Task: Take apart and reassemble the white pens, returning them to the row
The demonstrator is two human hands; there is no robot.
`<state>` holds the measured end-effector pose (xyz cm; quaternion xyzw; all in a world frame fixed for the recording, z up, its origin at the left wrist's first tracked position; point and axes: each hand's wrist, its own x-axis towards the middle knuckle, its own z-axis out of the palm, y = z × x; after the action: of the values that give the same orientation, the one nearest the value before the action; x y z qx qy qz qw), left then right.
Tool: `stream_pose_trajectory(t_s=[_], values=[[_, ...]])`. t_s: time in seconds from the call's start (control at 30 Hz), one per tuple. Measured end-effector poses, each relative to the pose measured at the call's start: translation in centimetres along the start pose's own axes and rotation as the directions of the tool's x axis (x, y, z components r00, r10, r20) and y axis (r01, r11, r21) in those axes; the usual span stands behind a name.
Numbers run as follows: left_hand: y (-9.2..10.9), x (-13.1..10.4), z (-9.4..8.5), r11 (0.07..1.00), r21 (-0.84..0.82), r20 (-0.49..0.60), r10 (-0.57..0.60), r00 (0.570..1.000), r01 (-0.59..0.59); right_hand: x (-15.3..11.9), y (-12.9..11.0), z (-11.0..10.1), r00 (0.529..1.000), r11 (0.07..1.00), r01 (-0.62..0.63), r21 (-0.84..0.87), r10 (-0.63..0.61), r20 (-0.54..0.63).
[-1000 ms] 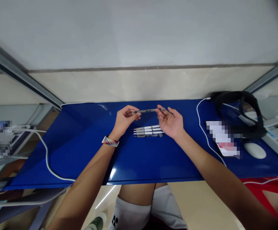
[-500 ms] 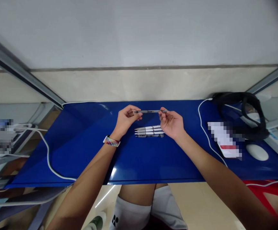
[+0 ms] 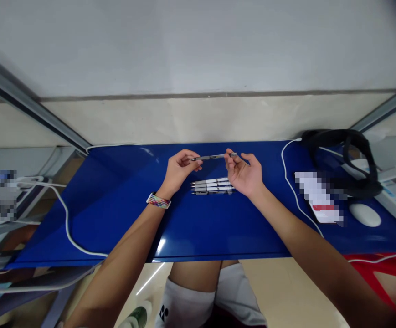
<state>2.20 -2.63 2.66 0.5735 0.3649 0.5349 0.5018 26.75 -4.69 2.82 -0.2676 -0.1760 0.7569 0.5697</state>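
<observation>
Blue desk (image 3: 115,200) against a pale wall. Grey pen (image 3: 213,157) pinched endwise between left hand (image 3: 179,171) and right hand (image 3: 245,175), fingertips closed. Just below, a row of white pens (image 3: 211,186).

Head camera looks forward and down, close over the blue table (image 3: 198,228).

We hold a grey pen (image 3: 213,157) level between left hand (image 3: 178,171) and right hand (image 3: 244,174), spare pens (image 3: 212,186) at six o'clock below.

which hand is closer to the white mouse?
Right. The right hand pinches the grey pen mid-table, with the white mouse off to its right; the left hand is further left still.
</observation>
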Motion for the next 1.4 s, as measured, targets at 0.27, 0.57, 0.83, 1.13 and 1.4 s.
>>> stream_pose_trajectory(t_s=[0.27, 0.57, 0.83, 1.13, 1.4], values=[[0.29, 0.01, -0.02, 1.0, -0.016, -0.015, -0.004, 1.0, 0.004, -0.5, 0.17, 0.49, 1.0, 0.998, -0.01, 0.063, 0.008, 0.024], [0.49, -0.09, 0.13, 1.0, -0.008, -0.005, -0.012, 1.0, 0.012, 0.39, 0.17, -0.39, 1.0, 1.0, -0.003, -0.024, 0.003, 0.015], [0.42, -0.05, 0.14, 1.0, -0.015, -0.006, -0.019, 1.0, 0.019, -0.02, 0.15, 0.32, 0.999, 0.996, -0.042, 0.073, 0.043, -0.016], [0.58, -0.18, 0.29, 1.0, -0.007, 0.012, -0.018, 1.0, 0.019, -0.01, 0.56, 0.05, 1.0, 0.997, 0.022, 0.076, -0.022, -0.002], [0.54, -0.14, 0.19, 1.0, 0.002, 0.004, -0.02, 1.0, 0.02, 0.45, 0.8, -0.3, 0.999, 0.999, 0.05, 0.022, -0.05, 0.006]])
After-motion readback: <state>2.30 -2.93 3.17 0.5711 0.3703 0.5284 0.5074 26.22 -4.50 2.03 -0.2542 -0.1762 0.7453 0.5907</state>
